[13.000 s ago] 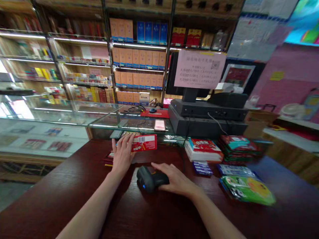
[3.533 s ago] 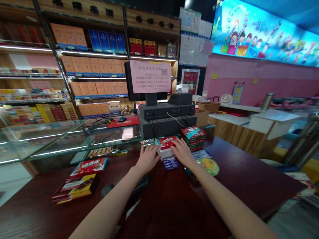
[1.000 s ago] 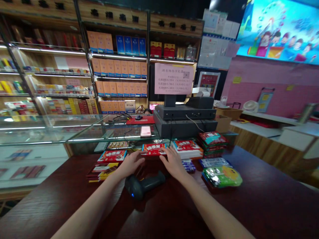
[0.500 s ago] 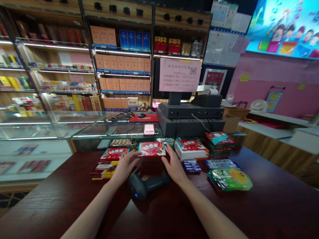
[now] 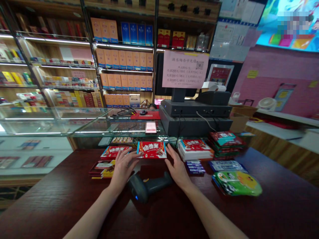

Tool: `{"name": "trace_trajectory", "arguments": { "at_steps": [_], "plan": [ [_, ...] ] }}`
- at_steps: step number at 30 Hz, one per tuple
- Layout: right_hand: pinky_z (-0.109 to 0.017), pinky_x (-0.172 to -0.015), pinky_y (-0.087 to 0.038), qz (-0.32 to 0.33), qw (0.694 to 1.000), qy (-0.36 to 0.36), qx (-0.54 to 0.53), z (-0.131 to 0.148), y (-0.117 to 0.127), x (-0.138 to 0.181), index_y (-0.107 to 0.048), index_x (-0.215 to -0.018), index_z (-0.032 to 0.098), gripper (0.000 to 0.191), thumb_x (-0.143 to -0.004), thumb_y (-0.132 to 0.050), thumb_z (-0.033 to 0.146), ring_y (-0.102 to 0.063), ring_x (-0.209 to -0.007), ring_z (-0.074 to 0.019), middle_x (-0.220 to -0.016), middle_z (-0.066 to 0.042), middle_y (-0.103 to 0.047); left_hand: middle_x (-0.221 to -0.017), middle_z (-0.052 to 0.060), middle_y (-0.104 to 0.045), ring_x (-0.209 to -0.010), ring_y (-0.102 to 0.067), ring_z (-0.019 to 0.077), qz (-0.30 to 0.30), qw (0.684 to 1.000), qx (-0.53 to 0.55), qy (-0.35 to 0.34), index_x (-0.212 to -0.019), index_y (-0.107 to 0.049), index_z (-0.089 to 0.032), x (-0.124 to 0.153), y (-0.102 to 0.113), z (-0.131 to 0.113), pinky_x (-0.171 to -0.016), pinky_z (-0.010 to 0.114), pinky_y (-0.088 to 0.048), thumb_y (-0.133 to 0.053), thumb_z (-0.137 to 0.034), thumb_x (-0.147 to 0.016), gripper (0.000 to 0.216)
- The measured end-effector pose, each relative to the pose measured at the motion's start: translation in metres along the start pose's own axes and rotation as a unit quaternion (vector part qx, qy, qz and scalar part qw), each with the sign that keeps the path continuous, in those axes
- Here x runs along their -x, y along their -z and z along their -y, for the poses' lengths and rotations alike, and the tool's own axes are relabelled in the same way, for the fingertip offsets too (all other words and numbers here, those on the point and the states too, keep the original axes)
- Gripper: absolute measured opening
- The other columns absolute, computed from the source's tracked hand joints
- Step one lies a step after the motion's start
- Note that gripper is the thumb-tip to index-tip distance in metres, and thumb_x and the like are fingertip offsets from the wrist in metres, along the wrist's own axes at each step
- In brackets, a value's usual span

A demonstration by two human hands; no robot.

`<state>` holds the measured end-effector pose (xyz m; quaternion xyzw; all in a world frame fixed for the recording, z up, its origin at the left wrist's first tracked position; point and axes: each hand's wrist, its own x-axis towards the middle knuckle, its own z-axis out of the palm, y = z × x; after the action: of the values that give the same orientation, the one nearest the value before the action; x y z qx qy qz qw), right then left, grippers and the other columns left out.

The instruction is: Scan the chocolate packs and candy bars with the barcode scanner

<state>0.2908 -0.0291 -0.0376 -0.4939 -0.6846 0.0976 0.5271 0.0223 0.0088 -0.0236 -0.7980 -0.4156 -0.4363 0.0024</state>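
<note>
I hold a flat red snack box [image 5: 151,149] between both hands, a little above the dark wooden counter [image 5: 50,199]. My left hand [image 5: 123,167] grips its left edge and my right hand [image 5: 178,167] its right edge, fingers stretched along the sides. A black handheld barcode scanner [image 5: 147,186] lies on the counter right below the box, between my wrists. To the left rests a pile of similar red and yellow boxes [image 5: 107,161].
A stack of red boxes [image 5: 195,149], a second stack of packs [image 5: 225,141], small blue packs [image 5: 196,167] and a green bag [image 5: 238,183] lie at the right. Behind stand a glass display case [image 5: 74,124], a cash register with monitor [image 5: 194,116] and stocked shelves [image 5: 124,63].
The red box, taken from the right-hand stack, has moved left and now hangs above the scanner, tilted up to face me. Both hands stay on its edges.
</note>
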Motion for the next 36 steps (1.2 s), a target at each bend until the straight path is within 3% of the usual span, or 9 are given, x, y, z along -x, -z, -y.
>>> {"name": "trace_trajectory", "arguments": {
  "at_steps": [14,23,28,32,36],
  "plan": [
    [-0.046,-0.114,-0.044,-0.029,0.999,0.039,0.015,0.003,0.002,0.005,-0.051,-0.144,0.027,0.047,-0.098,-0.053,0.027,-0.055,-0.133,-0.0236,-0.142,-0.008,-0.06,-0.112,0.0,-0.076,-0.121,-0.061,0.0219,-0.075,0.995,-0.026,-0.062,-0.117,-0.068,-0.031,0.001,0.011,-0.007,-0.119,0.052,-0.026,-0.056,-0.028,-0.098,0.023],
    [-0.046,-0.107,-0.049,-0.021,0.999,0.045,0.01,0.013,0.003,0.005,-0.065,-0.126,0.028,0.03,-0.1,-0.05,0.029,-0.062,-0.122,-0.0236,-0.127,-0.007,-0.069,-0.11,0.0,-0.075,-0.108,-0.068,0.0191,-0.051,0.998,-0.006,-0.023,-0.116,-0.068,-0.029,0.002,0.012,-0.014,-0.119,0.048,-0.032,-0.05,-0.032,-0.099,0.024],
    [-0.042,-0.098,-0.052,-0.043,0.997,0.047,0.039,0.016,0.004,0.003,-0.069,-0.118,0.027,0.026,-0.1,-0.05,0.027,-0.066,-0.11,-0.0238,-0.114,-0.006,-0.073,-0.113,0.003,-0.073,-0.111,-0.066,0.0204,-0.061,0.997,0.036,0.009,-0.119,-0.067,-0.027,0.004,0.008,-0.015,-0.107,0.04,-0.047,-0.049,-0.034,-0.1,0.027],
    [-0.041,-0.095,-0.051,-0.053,0.996,0.031,0.06,0.018,0.004,0.003,-0.068,-0.119,0.026,0.026,-0.101,-0.049,0.031,-0.066,-0.105,-0.0241,-0.111,-0.007,-0.073,-0.117,0.004,-0.069,-0.11,-0.064,0.0192,-0.04,0.997,0.059,0.027,-0.131,-0.06,-0.028,0.004,0.007,-0.017,-0.098,0.034,-0.052,-0.051,-0.034,-0.099,0.034],
    [-0.041,-0.097,-0.05,-0.057,0.996,0.023,0.06,0.02,0.005,0.001,-0.067,-0.121,0.025,0.028,-0.102,-0.048,0.032,-0.065,-0.106,-0.0241,-0.112,-0.008,-0.071,-0.122,0.005,-0.064,-0.112,-0.063,0.0187,-0.011,0.998,0.059,0.033,-0.144,-0.049,-0.031,0.002,0.006,-0.014,-0.101,0.034,-0.05,-0.051,-0.03,-0.099,0.045]
  ]
}}
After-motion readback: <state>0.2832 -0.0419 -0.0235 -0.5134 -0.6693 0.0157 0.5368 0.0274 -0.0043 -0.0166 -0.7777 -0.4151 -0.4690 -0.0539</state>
